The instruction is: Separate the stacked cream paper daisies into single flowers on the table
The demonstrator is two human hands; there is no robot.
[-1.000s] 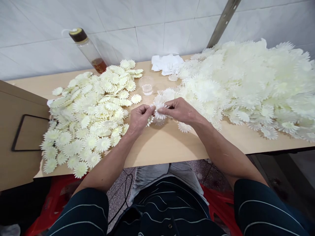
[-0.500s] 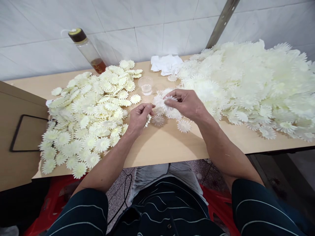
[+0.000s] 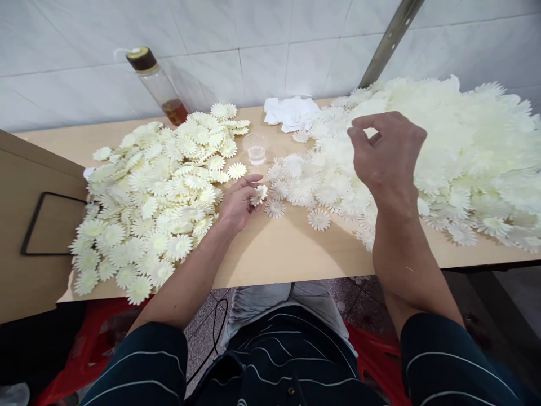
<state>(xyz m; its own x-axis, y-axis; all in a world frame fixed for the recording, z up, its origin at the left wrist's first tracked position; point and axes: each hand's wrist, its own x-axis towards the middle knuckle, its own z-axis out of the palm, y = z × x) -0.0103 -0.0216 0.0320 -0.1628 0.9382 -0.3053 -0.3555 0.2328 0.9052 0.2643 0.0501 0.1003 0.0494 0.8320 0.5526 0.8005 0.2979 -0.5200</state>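
Observation:
My left hand [image 3: 239,204] is closed beside the left heap, its fingers around a small cream artificial flower [image 3: 259,195] whose petals show at the thumb. My right hand [image 3: 386,149] hangs raised over the right-hand pile with thumb and forefinger pinched together. Whatever may be between those fingertips is too small or hidden to make out. Under and behind that hand spreads a big pile of pale petal layers [image 3: 469,158]. A few single petal layers lie near my left hand, one of them a loose petal layer [image 3: 319,219] on the tabletop.
A heap of cream flowers [image 3: 156,197] covers the left of the table [image 3: 262,259]. Behind my left hand stands a small clear cup [image 3: 256,151]. Against the wall are a bottle [image 3: 163,90] of brown liquid and crumpled white paper [image 3: 291,113]. A cardboard box [image 3: 38,225] borders the left.
My right hand has lifted away from the loose petal layers and swung right, above the large pile. My left hand has turned, so the flower in it shows more.

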